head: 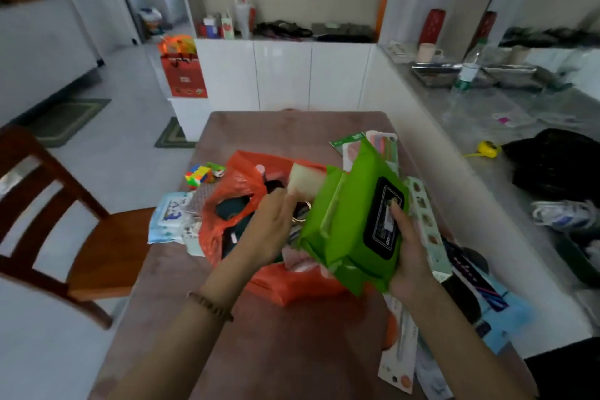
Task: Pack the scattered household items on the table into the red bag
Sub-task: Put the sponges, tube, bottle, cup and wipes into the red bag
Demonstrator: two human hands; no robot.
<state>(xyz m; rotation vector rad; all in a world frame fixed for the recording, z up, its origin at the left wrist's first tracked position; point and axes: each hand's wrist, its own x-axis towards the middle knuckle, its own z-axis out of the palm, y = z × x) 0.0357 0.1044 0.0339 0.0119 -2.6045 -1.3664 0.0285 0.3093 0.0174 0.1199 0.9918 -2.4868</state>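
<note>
Red bag (pixel 241 176) open, dark items (pixel 231 208) inside, green pack (pixel 344 237) above

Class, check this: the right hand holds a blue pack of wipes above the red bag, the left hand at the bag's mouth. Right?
No: the head view shows the pack of wipes is green, not blue. The right hand holds it above the red bag, the left hand at the bag's mouth.

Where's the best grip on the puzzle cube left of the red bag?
Probably from above, pinching two opposite flat faces of the puzzle cube: it sits on the table with its top free. The red bag crowds its right, a small green toy its far side.
</note>
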